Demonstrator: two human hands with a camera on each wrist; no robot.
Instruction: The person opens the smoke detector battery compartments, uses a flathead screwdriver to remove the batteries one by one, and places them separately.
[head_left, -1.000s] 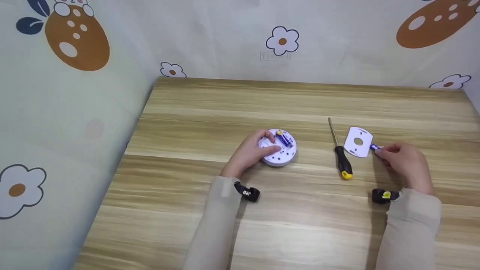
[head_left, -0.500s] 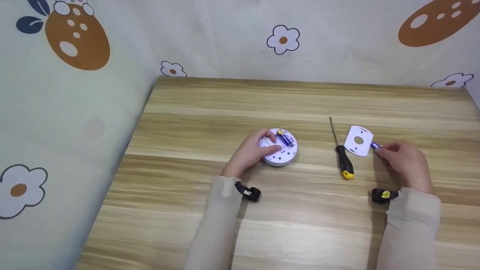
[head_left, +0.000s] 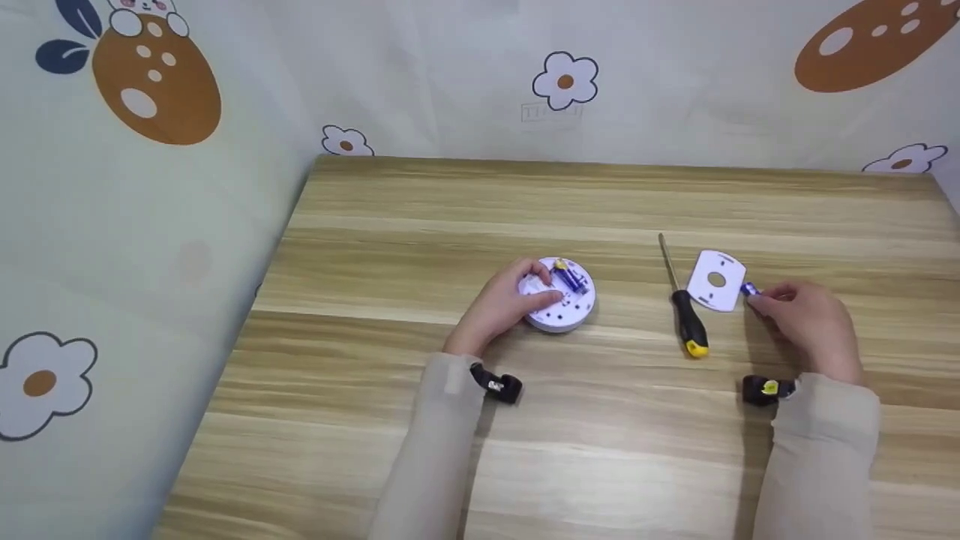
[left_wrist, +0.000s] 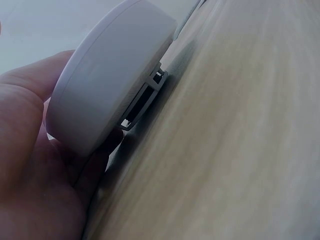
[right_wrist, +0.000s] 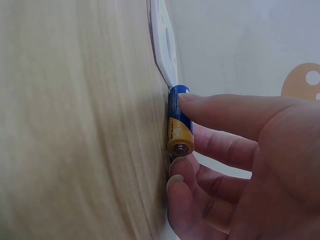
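My left hand (head_left: 501, 304) grips a round white smoke detector (head_left: 571, 313) by its left side, with thumb and fingers over the upturned back. In that back lies a blue-and-yellow battery (head_left: 570, 277). The left wrist view shows the detector's smooth side wall (left_wrist: 107, 75) and a slotted part beneath it, close over the wood. On the right, my right hand (head_left: 814, 322) pinches another battery (right_wrist: 180, 120) between thumb and forefinger, low at the tabletop. Its yellow terminal end faces the right wrist camera. The far end is right at the edge of a white mounting plate (head_left: 727, 296).
Between the hands lies a screwdriver (head_left: 688, 322) with a black-and-yellow handle, its shaft pointing away, left of the mounting plate. The wood-grain table (head_left: 420, 210) meets a patterned wall covering (head_left: 450, 82) at the back and left.
The hands stay almost in place. The battery in my right hand has turned slightly against the plate's edge; the detector and screwdriver are as before.
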